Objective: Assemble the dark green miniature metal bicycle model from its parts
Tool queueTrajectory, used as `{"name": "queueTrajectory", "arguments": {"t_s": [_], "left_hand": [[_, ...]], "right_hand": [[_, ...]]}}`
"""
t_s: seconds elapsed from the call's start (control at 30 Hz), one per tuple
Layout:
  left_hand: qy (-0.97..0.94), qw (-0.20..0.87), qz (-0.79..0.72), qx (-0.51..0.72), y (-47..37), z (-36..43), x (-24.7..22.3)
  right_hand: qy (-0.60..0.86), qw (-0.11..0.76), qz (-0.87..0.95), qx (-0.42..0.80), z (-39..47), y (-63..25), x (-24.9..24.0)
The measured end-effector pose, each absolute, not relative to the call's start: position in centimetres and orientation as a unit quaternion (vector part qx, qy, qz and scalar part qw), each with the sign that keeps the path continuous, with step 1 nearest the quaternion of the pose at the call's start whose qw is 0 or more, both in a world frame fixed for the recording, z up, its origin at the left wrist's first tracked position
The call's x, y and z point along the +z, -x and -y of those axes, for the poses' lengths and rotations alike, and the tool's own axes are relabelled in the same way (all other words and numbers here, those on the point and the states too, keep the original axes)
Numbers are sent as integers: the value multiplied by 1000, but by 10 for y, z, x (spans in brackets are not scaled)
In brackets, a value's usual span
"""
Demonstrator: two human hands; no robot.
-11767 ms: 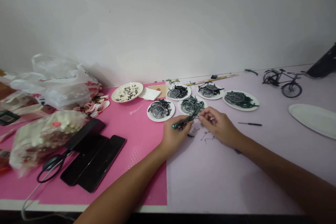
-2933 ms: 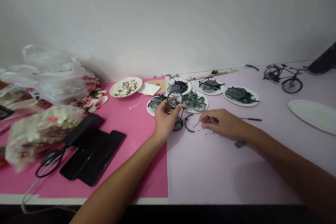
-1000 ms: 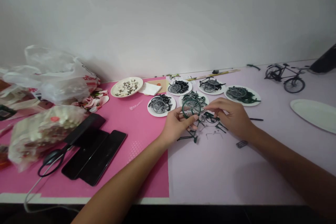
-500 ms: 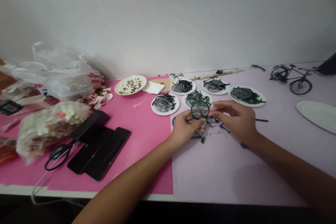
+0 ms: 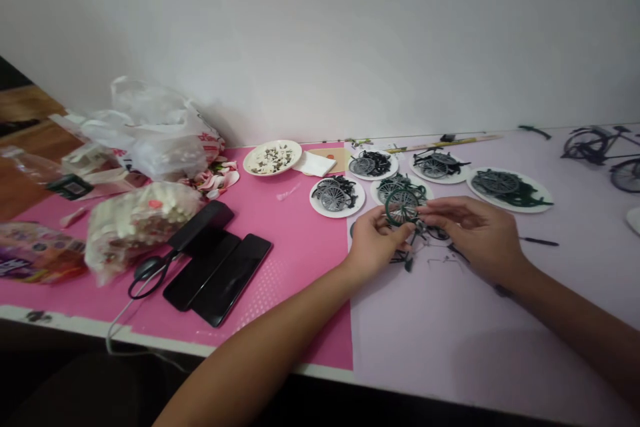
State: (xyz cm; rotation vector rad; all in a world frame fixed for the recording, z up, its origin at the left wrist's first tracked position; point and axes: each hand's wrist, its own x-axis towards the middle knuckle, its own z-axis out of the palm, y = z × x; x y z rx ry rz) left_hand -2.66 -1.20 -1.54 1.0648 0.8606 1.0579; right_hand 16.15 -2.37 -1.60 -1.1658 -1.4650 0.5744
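A small green spoked toy bicycle wheel [image 5: 401, 206] is upright between my two hands, above the lilac part of the table. My left hand [image 5: 377, 240] pinches its lower left rim between thumb and fingers. At the wheel's right edge, my right hand [image 5: 475, 230] has thumb and fingertips pressed together; whether they grip the rim or a small part there, I cannot tell. Beneath the hands lie dark green bicycle frame parts [image 5: 409, 261], partly hidden by the left fingers. Right behind the wheel is a white plate of green wheels and parts [image 5: 425, 191].
More plates of bicycle parts [image 5: 334, 197] stand behind the hands. An assembled toy bicycle [image 5: 607, 147] is at the far right. A screwdriver-like dark stick [image 5: 540, 241] lies to the right. On the left are a phone [image 5: 233, 280], a filled plastic bag [image 5: 140, 223] and a white carrier bag [image 5: 165, 140].
My view has turned left, so the table's contents appear shifted right. Both hands keep nearly the same hold around the green wheel.
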Motion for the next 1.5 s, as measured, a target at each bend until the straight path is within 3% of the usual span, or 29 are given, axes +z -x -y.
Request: {"name": "queueTrajectory", "arguments": {"t_s": [0.43, 1.2, 1.5], "left_hand": [[-478, 643, -378, 465, 27, 13, -15], [-526, 615, -366, 459, 27, 17, -14], [-541, 625, -343, 446, 26, 18, -11]], "right_hand": [[537, 569, 590, 199, 22, -160, -11], [451, 586, 581, 340, 31, -149, -14], [422, 618, 575, 330, 33, -144, -8]]}}
